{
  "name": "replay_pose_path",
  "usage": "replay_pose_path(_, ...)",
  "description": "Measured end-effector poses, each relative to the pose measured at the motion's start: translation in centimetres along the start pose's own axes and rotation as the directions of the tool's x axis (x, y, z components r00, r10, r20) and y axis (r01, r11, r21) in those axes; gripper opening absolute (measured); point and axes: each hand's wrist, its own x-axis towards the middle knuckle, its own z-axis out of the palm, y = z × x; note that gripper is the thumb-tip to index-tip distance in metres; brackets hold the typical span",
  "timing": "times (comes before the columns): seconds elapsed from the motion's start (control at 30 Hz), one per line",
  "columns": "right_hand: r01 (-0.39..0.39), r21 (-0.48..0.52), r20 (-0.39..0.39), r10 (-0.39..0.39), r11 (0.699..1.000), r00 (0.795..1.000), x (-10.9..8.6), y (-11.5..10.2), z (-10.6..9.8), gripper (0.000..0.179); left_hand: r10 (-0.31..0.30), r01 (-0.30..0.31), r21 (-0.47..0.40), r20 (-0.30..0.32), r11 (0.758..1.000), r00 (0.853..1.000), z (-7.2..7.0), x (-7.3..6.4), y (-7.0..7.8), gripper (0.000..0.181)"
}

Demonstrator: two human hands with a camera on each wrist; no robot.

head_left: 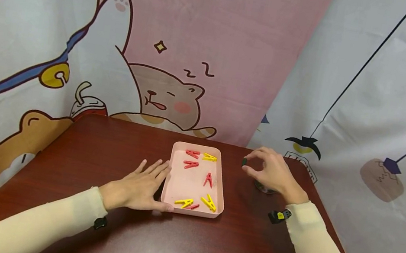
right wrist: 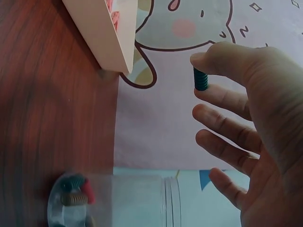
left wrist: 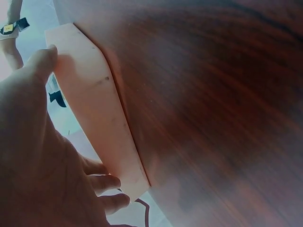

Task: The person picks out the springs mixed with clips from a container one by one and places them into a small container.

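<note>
My right hand is raised to the right of the pink tray. Between thumb and index finger it pinches a small dark green ribbed cylinder, while its other fingers spread apart in the right wrist view. Below that hand stands a clear jar, with several ribbed pieces at its bottom, among them a green one and a red one. With fingers spread, my left hand touches the tray's left side and near-left corner. Red clothespins and yellow clothespins lie scattered inside the tray.
The dark brown wooden table carries the tray and the jar. Behind and beside it hangs a cloth backdrop printed with cartoon animals, close to the table's back and right edges.
</note>
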Motion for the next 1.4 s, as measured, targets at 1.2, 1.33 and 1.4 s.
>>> replay_pose_path(1.2, -0.076, 0.01, -0.041, 0.077, 0.997, 0.996, -2.1, 5.0, -2.9, 0.028, -0.011, 0.01, 0.03, 0.015, 0.999, 1.0, 0.2, 0.2, -0.2, 0.134)
replay_pose_path(1.33, -0.088, 0.009, -0.035, 0.088, 0.996, 0.995, -2.2, 5.4, -3.1, 0.03, -0.011, 0.011, 0.025, 0.019, 1.0, 1.0, 0.2, 0.2, -0.2, 0.134)
replay_pose_path(1.4, -0.094, 0.0, -0.031, 0.094, 0.996, 0.995, -2.2, 5.6, -3.1, 0.032, -0.011, 0.01, 0.02, 0.018, 1.0, 1.0, 0.2, 0.2, -0.1, 0.134)
